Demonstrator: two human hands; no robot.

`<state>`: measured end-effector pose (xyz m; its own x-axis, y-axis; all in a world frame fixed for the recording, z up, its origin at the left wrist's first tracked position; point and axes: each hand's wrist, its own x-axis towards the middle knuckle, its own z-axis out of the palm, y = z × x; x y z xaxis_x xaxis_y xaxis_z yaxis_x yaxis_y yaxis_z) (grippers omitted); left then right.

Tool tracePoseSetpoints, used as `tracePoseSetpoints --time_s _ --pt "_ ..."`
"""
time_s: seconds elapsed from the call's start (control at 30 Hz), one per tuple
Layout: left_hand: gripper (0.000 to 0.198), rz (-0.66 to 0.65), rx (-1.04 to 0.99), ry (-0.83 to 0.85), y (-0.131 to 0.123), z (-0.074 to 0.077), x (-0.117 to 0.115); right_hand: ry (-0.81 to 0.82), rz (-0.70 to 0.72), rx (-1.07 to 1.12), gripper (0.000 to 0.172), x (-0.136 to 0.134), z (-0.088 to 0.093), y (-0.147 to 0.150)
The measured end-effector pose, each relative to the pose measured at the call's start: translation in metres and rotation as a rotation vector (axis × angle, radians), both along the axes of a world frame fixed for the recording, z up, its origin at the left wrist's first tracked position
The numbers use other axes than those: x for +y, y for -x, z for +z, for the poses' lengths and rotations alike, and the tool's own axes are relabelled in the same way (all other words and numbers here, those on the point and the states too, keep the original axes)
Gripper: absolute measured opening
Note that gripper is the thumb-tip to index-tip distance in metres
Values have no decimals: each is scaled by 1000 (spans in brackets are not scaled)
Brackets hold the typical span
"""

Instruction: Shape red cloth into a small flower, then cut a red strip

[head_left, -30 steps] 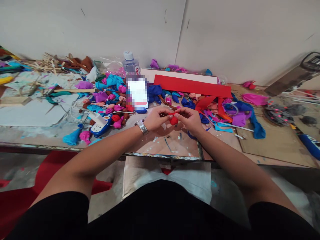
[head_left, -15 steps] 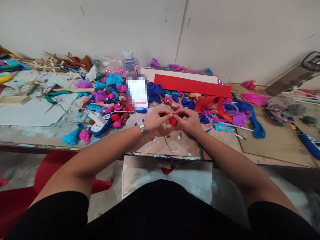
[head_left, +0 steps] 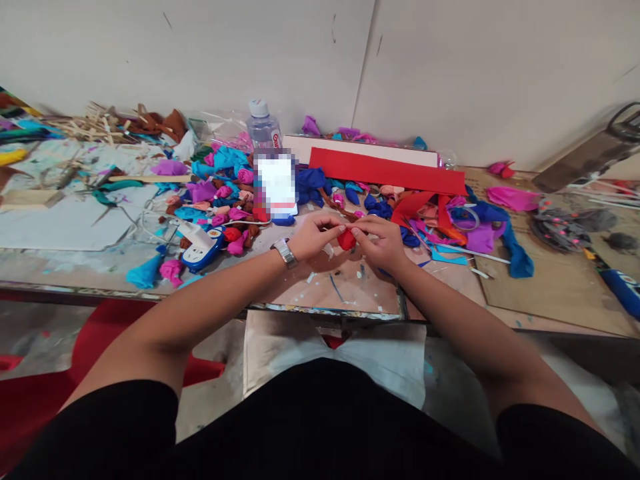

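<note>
Between my fingertips is a small bundled piece of red crepe paper [head_left: 346,240], held just above the table near its front edge. My left hand [head_left: 318,235] wears a watch at the wrist and pinches the bundle from the left. From the other side my right hand [head_left: 379,240] is closed on it with thumb and fingers. The far side of the bundle is hidden by the fingers. Behind my hands lies a long flat strip of red paper [head_left: 385,171], with crumpled red paper [head_left: 413,207] at its right.
A heap of coloured paper rosettes [head_left: 220,193] spreads to the left, around a phone [head_left: 278,183] and a water bottle [head_left: 263,127]. A blue power strip [head_left: 203,257] with a white plug sits nearer me. Cardboard [head_left: 540,293] lies on the right, beneath a tumbler [head_left: 580,157].
My right fingers have shifted slightly on the red bundle, and more of its front shows now. Both hands stay in almost the same place.
</note>
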<state>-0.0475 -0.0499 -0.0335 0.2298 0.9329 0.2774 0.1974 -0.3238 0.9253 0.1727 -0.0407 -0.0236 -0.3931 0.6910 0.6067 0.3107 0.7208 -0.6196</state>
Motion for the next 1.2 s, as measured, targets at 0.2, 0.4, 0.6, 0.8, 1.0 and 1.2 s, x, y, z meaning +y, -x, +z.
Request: tracePoseSetpoints --time_s 0.2,0.4,0.6,0.8,1.0,1.2 --pt "36 -22 -25 29 -1 1 -1 33 2 9 26 -1 2 2" --pt "31 -57 -50 15 -2 2 0 151 -5 44 33 -2 -2 4" --pt "28 -52 -70 20 -2 2 0 236 -14 103 45 -3 -4 5" --pt "27 -54 7 -58 -3 4 -3 234 -65 92 32 -2 -3 5" --pt "31 -41 97 -79 -1 3 -2 135 -47 68 25 0 -2 5" --pt "30 -16 70 -79 0 1 -1 63 -86 58 20 -1 -2 4"
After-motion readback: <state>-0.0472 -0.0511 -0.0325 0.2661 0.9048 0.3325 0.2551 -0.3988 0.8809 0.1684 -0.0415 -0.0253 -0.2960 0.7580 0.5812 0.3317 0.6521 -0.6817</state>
